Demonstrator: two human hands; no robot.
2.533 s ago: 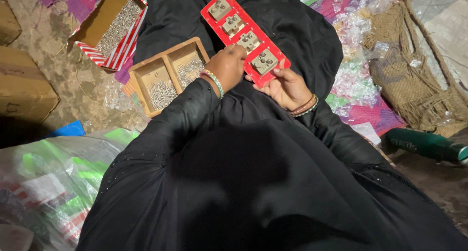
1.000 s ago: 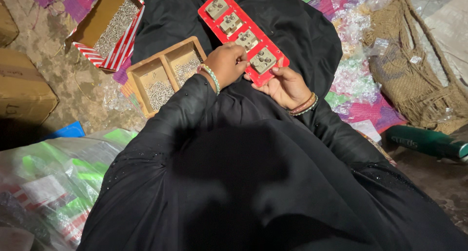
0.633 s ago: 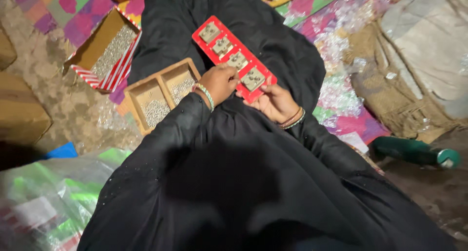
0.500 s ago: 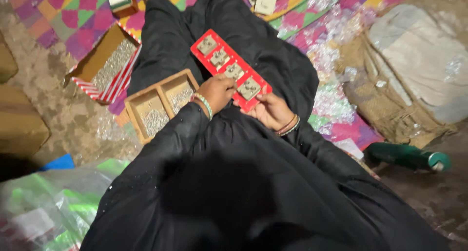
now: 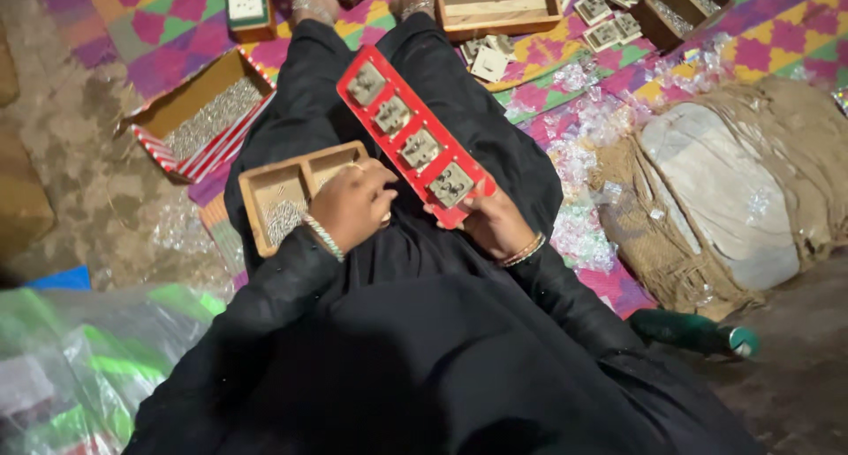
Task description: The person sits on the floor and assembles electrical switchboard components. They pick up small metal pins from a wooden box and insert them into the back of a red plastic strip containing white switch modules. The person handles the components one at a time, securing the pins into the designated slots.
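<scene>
Holding a red tray (image 5: 411, 137) of four small square pieces over your lap, your right hand (image 5: 495, 225) keeps its grip closed on the near end while your left hand (image 5: 353, 206), fingers curled together, rests beside a two-part wooden box (image 5: 287, 194); patterned mat (image 5: 168, 31) beyond.

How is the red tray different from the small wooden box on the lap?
The red tray is long with four pockets in a row; the wooden box is short with two compartments. The tray is held tilted by the right hand; the box rests on the lap, by the left hand. Both hold small silvery pieces.
</scene>
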